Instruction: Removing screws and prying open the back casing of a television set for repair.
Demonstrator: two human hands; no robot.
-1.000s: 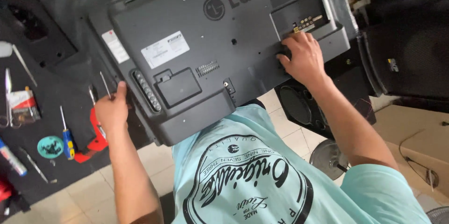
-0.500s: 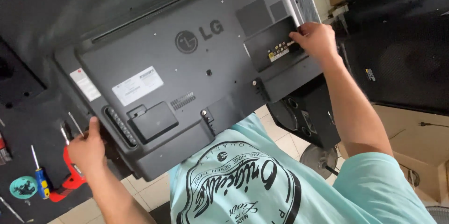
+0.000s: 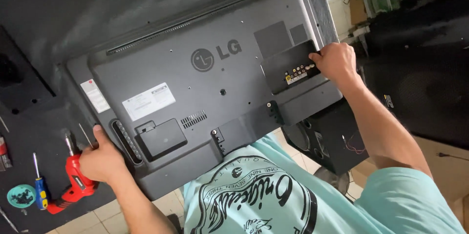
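A large flat-panel television with a dark grey plastic back cover [image 3: 205, 92] lay screen-down and tilted across a black tabletop [image 3: 34, 29], its back facing the camera and its lower edge overhanging toward the person's light teal printed shirt [image 3: 273, 200]. The left hand [image 3: 100, 158] was clamped on the television's lower left corner, thumb lying up along the side beside a vertical strip of ports. The right hand [image 3: 337, 63] gripped the right edge, fingers curled in over the recessed connector panel [image 3: 293, 70] with its small coloured sockets. White rectangular stickers [image 3: 149, 101] sat on the cover's left part.

Just left of the left hand, a red electric screwdriver [image 3: 73, 185] lay on the tabletop, partly hidden by the hand. Beside it lay a blue-and-yellow handled screwdriver [image 3: 40, 187] and a small teal round dish [image 3: 20, 196] holding dark screws. A black loudspeaker box [image 3: 322, 138] stood on the tiled floor under the television's right end.
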